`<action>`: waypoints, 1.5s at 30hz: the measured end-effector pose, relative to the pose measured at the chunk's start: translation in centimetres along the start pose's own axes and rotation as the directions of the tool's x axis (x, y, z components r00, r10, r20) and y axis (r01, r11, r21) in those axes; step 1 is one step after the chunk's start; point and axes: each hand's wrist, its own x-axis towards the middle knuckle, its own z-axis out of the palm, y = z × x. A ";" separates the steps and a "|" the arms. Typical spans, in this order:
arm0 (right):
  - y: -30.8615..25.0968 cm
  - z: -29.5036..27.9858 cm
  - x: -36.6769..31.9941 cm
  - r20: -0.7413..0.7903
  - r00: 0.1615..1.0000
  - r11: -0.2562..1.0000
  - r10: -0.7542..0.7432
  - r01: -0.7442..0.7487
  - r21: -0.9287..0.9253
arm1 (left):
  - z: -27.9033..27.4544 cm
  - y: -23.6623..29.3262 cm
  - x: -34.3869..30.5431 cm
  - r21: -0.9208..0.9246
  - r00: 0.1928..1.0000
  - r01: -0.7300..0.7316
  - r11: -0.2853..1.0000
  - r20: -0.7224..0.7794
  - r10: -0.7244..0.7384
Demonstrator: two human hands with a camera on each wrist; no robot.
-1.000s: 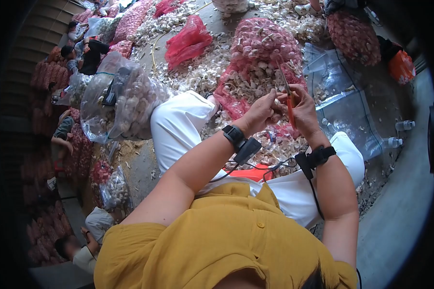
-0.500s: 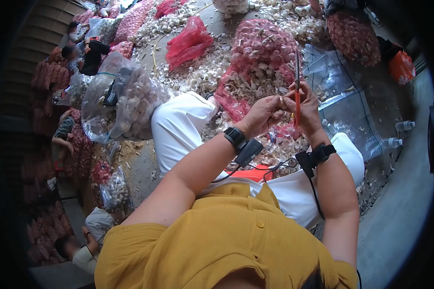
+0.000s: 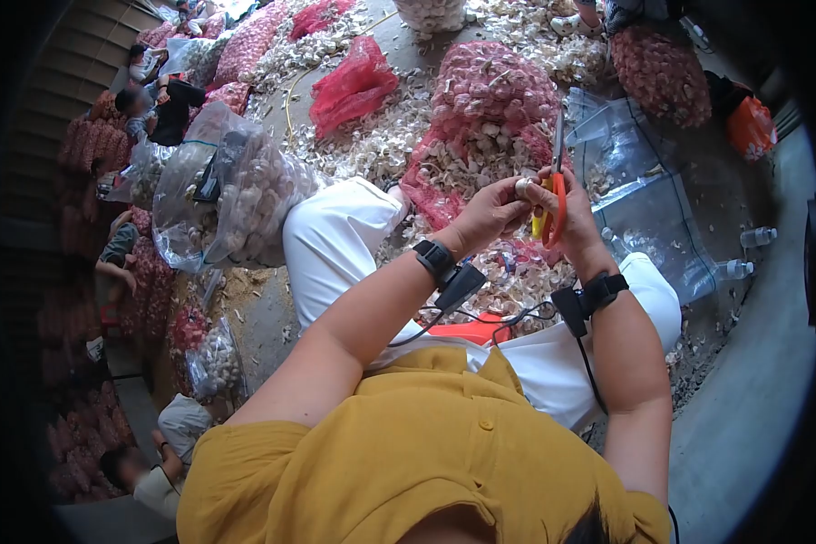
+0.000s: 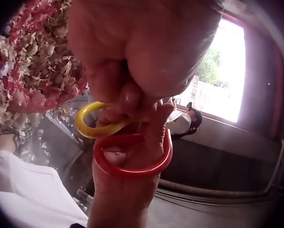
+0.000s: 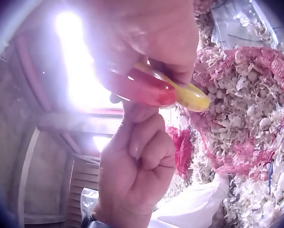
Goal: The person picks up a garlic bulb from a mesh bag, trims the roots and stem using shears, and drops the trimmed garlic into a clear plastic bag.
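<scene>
The left hand (image 3: 491,216) pinches a small whitish garlic bulb (image 3: 523,186) at its fingertips, close against the right hand (image 3: 573,222). Scissors (image 3: 558,195) with one red and one yellow handle are gripped in the right hand, their blades pointing away from the body. In the left wrist view the yellow handle (image 4: 85,128) and red handle (image 4: 132,172) are spread apart beside the right hand's fingers. The left hand (image 5: 139,166) has curled fingers in the right wrist view, just under the right hand (image 5: 146,38); the bulb is hidden there.
An open pink mesh bag (image 3: 494,86) of garlic lies beyond the hands, among scattered peelings. Clear plastic bags (image 3: 236,190) stand at left; plastic sheeting (image 3: 648,208) and bottles (image 3: 736,269) lie at right. Other people sit along the left side.
The scissors have swung from leaning left to nearly upright, and the yellow handle now shows apart from the red one. The whitish bulb shows more clearly between the hands.
</scene>
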 end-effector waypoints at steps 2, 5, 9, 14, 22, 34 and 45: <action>-0.2 0.2 -0.1 -0.037 0.999 0.994 0.022 -0.018 0.111 | 1.5 0.8 0.2 -0.012 0.997 -0.016 1.000 -0.075 0.015; -0.1 0.0 0.0 -0.076 0.997 0.983 0.026 -0.012 0.182 | 1.0 0.7 0.0 -0.067 0.972 -0.018 0.998 -0.235 0.002; -0.5 -0.1 -0.1 -0.096 0.995 0.991 -0.028 0.040 0.129 | -1.4 0.0 -0.6 -0.138 0.946 0.169 0.976 -0.255 -0.200; 0.0 0.4 -0.2 -0.055 0.997 0.997 -0.048 0.051 0.065 | 0.9 0.3 0.3 -0.115 0.974 0.099 0.988 -0.191 -0.120; -0.2 -0.2 0.0 0.000 1.000 0.998 -0.019 0.019 0.068 | 1.1 0.2 0.3 0.170 0.982 -0.092 0.981 -0.150 0.118; -1.3 -0.1 -0.2 0.063 0.994 0.969 0.090 -0.102 0.224 | -0.3 1.3 -0.7 0.029 0.999 0.014 0.999 -0.053 -0.013; 0.1 -0.5 0.3 -0.163 0.987 0.976 -0.004 0.039 0.212 | -0.7 0.5 -0.9 -0.168 0.957 0.148 0.975 -0.226 -0.184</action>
